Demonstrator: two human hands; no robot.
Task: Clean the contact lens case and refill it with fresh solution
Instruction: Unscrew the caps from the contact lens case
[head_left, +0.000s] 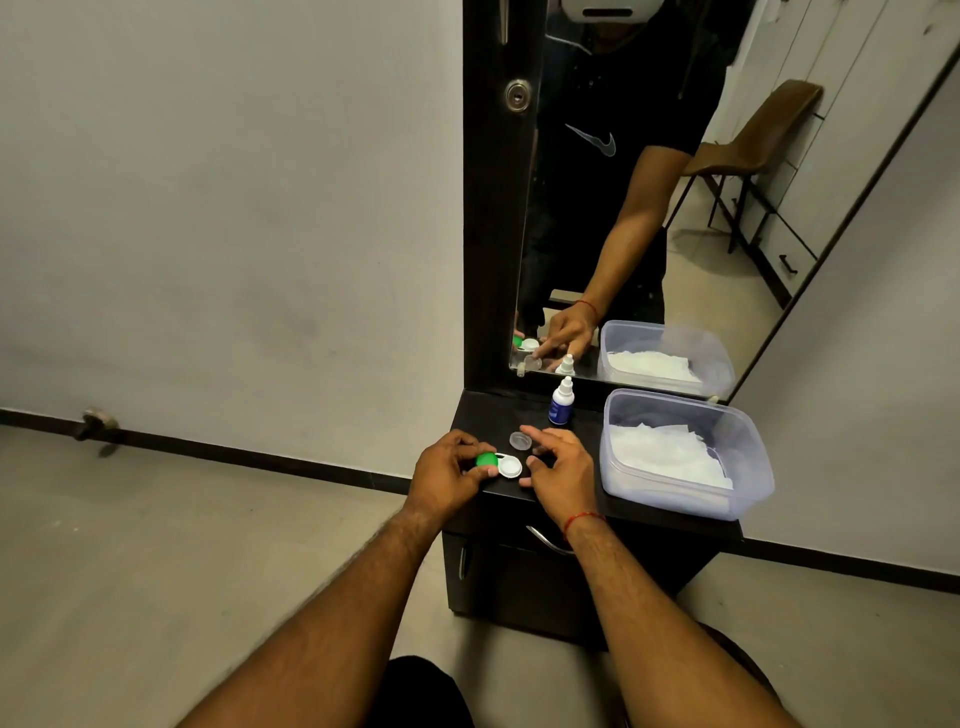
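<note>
Two hands work at the near edge of the dark tabletop (524, 410): the left hand (447, 475) pinches the green-capped end of the contact lens case (500, 464), fingers closed on it, while the right hand (558, 470) hovers just beside the white cap with fingers loosely spread, holding nothing. Unscrewing well likely means keeping the left grip firm, turning the white cap with the right fingertips, and keeping the case level and over the surface. Solution bottle (561, 402), a clear loose cap (520, 440) and a tissue-filled plastic tub (680, 452) sit behind, below a mirror (675, 208), beside a grey wall.
</note>
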